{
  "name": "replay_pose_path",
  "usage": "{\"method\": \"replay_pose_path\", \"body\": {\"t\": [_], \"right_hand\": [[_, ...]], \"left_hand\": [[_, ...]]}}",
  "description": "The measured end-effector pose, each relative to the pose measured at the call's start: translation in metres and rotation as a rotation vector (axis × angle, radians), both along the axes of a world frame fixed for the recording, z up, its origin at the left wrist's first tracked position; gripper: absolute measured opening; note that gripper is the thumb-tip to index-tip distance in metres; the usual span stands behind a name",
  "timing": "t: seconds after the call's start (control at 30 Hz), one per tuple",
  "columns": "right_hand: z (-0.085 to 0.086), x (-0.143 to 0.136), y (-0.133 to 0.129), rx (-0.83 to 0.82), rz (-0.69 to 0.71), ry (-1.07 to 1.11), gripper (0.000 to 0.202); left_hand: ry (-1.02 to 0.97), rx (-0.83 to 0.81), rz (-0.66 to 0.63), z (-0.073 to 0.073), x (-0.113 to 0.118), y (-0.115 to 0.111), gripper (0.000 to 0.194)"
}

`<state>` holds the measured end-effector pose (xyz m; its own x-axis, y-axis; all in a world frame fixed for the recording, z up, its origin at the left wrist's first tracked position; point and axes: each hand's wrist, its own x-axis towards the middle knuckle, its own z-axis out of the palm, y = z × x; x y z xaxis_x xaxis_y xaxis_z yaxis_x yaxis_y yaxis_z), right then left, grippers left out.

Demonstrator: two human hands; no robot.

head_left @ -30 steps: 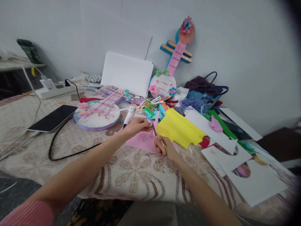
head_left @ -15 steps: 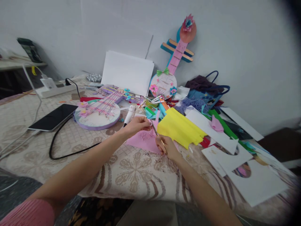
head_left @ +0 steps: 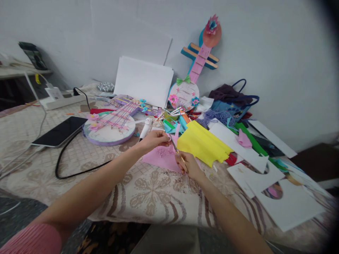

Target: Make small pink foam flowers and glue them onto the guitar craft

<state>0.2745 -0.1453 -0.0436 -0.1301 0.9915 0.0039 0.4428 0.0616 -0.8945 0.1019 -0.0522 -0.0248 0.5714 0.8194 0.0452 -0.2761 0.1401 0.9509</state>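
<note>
My right hand (head_left: 187, 163) is closed around the handles of a pair of scissors (head_left: 174, 144), whose blades point up toward my other hand. With fingers pinched, my left hand (head_left: 158, 138) holds a small pale pink piece of paper (head_left: 170, 138) at the blade tips. Most of that piece is hidden by the fingers. Below both hands lies a pink paper sheet (head_left: 153, 158) with small pink clippings (head_left: 164, 151) heaped on it. A white glue gun (head_left: 146, 128) lies just behind my left hand.
Yellow crepe paper (head_left: 203, 143) lies right of my hands, with cut white boards (head_left: 288, 201) farther right. A round string-instrument model (head_left: 111, 132) and a tablet (head_left: 60, 131) lie left, near a black cable (head_left: 79, 174). Another decorated instrument model (head_left: 197, 67) leans on the wall.
Hardly anything differs. Both hands keep their places, with the scissors at the small pink paper, and the view has shifted very slightly.
</note>
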Motion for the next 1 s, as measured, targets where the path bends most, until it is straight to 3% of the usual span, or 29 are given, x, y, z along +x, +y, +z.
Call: {"method": "replay_pose_path", "body": {"t": [0.5, 0.7, 1.0], "right_hand": [[0.001, -0.001, 0.000, 0.031, -0.009, 0.006, 0.041], [0.006, -0.003, -0.003, -0.125, 0.048, 0.153, 0.048], [0.012, -0.003, -0.003, -0.070, 0.039, 0.104, 0.051]], "left_hand": [[-0.002, -0.002, -0.001, 0.003, -0.001, 0.000, 0.018], [-0.011, 0.010, -0.035, 0.003, -0.003, 0.000, 0.020], [0.000, 0.009, -0.059, 0.004, -0.004, 0.001, 0.019]]}}
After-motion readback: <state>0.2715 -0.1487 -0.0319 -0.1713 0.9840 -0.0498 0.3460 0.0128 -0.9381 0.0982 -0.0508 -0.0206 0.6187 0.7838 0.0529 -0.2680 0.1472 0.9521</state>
